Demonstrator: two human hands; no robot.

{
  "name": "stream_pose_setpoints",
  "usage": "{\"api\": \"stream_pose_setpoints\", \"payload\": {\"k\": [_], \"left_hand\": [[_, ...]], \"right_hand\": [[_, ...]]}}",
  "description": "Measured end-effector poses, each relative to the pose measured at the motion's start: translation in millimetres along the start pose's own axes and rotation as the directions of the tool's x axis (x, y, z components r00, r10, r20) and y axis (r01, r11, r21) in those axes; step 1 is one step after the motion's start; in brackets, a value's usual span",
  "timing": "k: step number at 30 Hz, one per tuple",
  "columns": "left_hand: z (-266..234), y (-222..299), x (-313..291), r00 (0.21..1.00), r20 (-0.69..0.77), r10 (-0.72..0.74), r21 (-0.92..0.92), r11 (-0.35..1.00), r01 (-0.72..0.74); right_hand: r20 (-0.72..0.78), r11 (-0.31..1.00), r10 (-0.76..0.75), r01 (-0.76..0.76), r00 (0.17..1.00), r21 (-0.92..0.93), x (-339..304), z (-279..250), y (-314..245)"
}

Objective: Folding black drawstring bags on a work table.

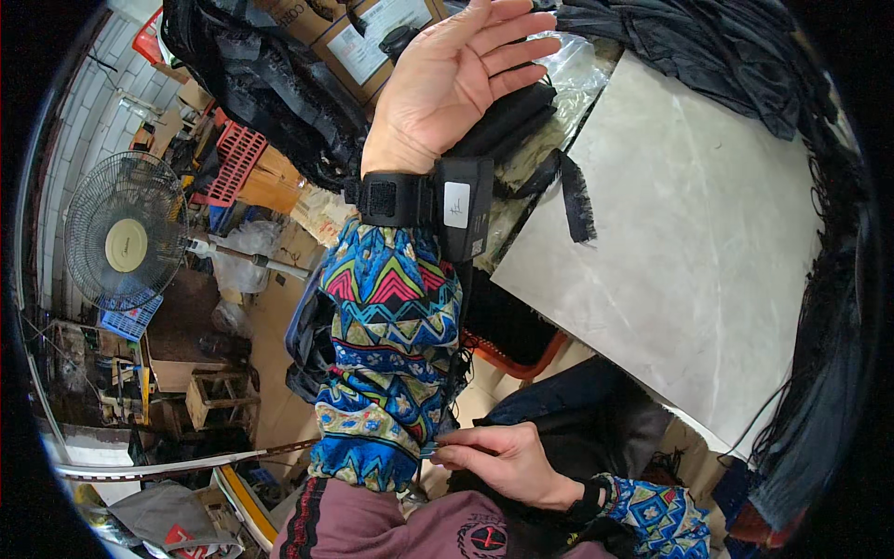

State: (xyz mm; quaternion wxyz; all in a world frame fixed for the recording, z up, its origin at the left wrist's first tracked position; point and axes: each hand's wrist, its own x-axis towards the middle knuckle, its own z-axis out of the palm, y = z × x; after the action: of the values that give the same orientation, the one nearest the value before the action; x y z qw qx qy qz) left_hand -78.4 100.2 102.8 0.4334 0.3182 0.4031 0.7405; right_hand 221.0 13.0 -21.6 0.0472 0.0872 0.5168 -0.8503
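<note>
My left hand (447,88) is stretched out toward the far side, palm up, fingers extended and holding nothing. On its wrist is a black strap (396,200) with a flat black box (466,210) bearing a white label. A blue patterned oversleeve (386,326) with colourful zigzags covers that forearm up to the elbow, bunched in folds. Near the elbow, my right hand (517,466) pinches the oversleeve's edge between thumb and fingers. A matching oversleeve (656,512) and a black wrist strap are on my right arm.
A grey-white tabletop (680,252) lies to the right, with black fabric (717,56) heaped at its far edge and dark cloth (801,447) along its right side. A standing fan (126,244), a red crate (235,163) and a wooden stool (222,401) are at left. Cardboard boxes (363,47) stand ahead.
</note>
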Motion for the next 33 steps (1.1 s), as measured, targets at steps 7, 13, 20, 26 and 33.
{"api": "stream_pose_setpoints", "payload": {"k": [7,13,20,26,33], "left_hand": [[-5.8,-3.0,0.1,1.000,0.004,0.014,-0.071,0.997,-0.013],[-3.5,-5.5,2.6,1.000,0.021,0.015,-0.081,0.997,-0.013],[-3.4,-3.9,6.1,1.000,0.013,0.018,-0.039,0.999,-0.018],[-18.4,-3.0,9.5,0.997,0.050,0.064,0.053,0.996,-0.067],[-18.6,-4.8,9.0,0.997,0.049,0.063,0.023,0.998,-0.064]], "right_hand": [[0.017,0.993,-0.045,0.043,0.999,0.109,0.6,7.7,-4.9],[0.164,0.943,0.163,-0.203,0.973,0.265,7.5,-2.6,-3.7],[0.197,0.904,0.247,-0.299,0.949,0.306,8.9,-19.2,2.1],[0.227,0.877,0.362,-0.413,0.904,0.246,12.6,-18.8,-4.0],[0.127,0.984,0.151,-0.162,0.980,0.080,9.2,-13.9,-3.8]]}}
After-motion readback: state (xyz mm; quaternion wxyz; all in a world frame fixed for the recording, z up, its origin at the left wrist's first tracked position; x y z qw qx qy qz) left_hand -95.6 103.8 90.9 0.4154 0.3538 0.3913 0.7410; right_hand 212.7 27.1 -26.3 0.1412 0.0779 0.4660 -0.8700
